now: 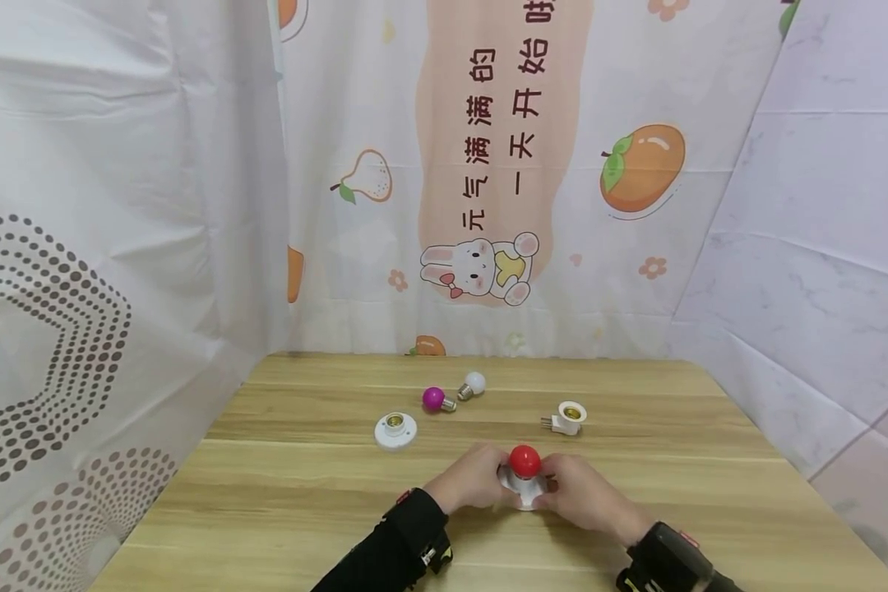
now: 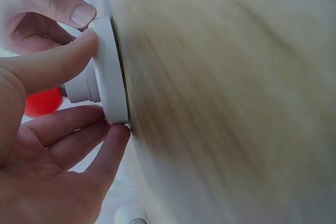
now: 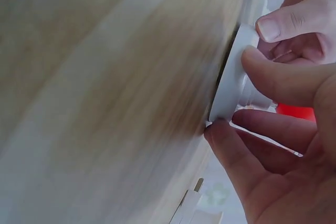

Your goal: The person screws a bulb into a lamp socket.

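Note:
A red bulb point(image 1: 524, 461) stands upright in a white round lamp holder point(image 1: 527, 498) near the front middle of the table. My left hand point(image 1: 477, 478) grips the holder's base from the left, thumb on its rim and fingers around the side. From the right, my right hand point(image 1: 580, 495) grips the same base in a similar way. In the left wrist view the base point(image 2: 111, 74) lies flat against or just over the wood. The right wrist view shows both thumbs on the rim of the base point(image 3: 231, 82), with the red bulb point(image 3: 295, 111) partly hidden behind fingers.
Behind the hands lie a purple bulb point(image 1: 434, 400) and a white bulb point(image 1: 475, 383) on the wooden table point(image 1: 281, 493). Another white round lamp holder point(image 1: 395, 436) sits to the left. A white plug-in socket point(image 1: 566, 419) lies at the right. Printed curtains point(image 1: 355, 247) enclose the table.

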`<state>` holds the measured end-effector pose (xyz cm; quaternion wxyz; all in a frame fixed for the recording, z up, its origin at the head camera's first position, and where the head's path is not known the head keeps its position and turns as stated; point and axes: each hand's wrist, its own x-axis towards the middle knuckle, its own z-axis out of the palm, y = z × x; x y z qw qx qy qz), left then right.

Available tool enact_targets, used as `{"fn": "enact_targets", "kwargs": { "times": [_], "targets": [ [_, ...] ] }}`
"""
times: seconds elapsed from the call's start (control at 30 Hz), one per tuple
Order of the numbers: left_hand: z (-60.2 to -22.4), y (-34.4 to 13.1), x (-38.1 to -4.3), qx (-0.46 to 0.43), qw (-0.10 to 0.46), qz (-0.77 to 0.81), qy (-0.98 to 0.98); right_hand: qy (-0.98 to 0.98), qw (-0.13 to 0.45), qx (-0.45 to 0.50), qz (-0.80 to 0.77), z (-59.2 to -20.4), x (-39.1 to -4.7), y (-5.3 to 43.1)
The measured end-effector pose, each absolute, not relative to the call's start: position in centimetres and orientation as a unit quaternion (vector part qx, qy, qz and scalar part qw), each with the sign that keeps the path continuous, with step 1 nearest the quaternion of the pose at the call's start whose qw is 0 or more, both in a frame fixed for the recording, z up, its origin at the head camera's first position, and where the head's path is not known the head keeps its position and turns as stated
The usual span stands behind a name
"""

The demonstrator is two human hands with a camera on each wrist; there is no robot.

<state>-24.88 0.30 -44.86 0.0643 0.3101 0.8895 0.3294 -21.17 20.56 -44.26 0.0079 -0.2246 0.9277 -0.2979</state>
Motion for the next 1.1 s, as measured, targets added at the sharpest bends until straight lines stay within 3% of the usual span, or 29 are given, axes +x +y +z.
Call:
{"fn": "enact_targets", "kwargs": {
  "times": [0.33,1.1],
  "targets": [
    [-44.7,0.3,-24.6,0.275,0.089,0.338,0.896,0.933,0.028,-0.207,-0.294,-44.2,-21.3,20.1],
    [-43.9,-1.0,-24.6,0.272,0.100,0.347,0.892,0.936,0.011,-0.211,-0.282,-44.4,-21.5,20.0]
  ]
}}
